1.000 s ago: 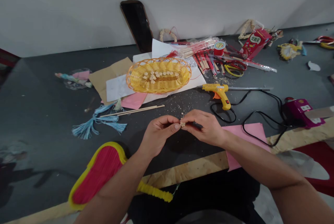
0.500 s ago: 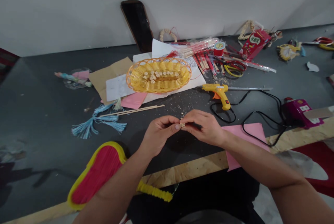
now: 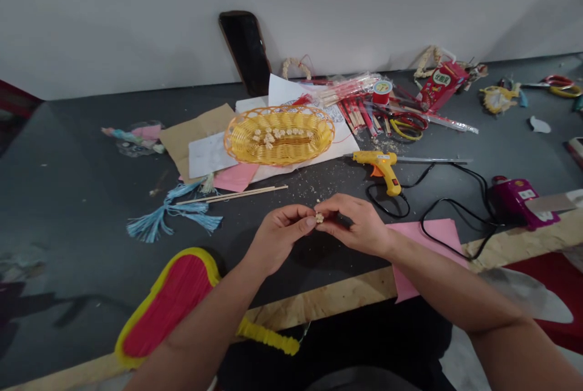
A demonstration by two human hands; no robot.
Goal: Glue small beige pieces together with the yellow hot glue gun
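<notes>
Between my fingertips is a small cream-coloured flower [image 3: 319, 218], held above the dark tabletop near its front edge. My left hand [image 3: 285, 233] pinches it from the left with thumb and forefinger. From the right, the thumb and fingers of my right hand [image 3: 353, 224] close on its other side. A yellow woven basket [image 3: 237, 147] stands beyond my hands, with several similar small flowers [image 3: 285, 133] in it. Pale crumbs lie scattered on the table between the basket and my hands.
To the right are a yellow glue gun [image 3: 385, 166] with a black cord and pink paper [image 3: 428, 239]. Thin sticks [image 3: 232, 195], a blue tassel [image 3: 159, 218] and a red-and-yellow fan [image 3: 170, 300] lie left. Scissors [image 3: 407, 127] and a phone [image 3: 246, 51] are at the back.
The flower has turned so its petalled face shows more clearly between my fingers. My hands stay almost in place; the whole view has shifted slightly.
</notes>
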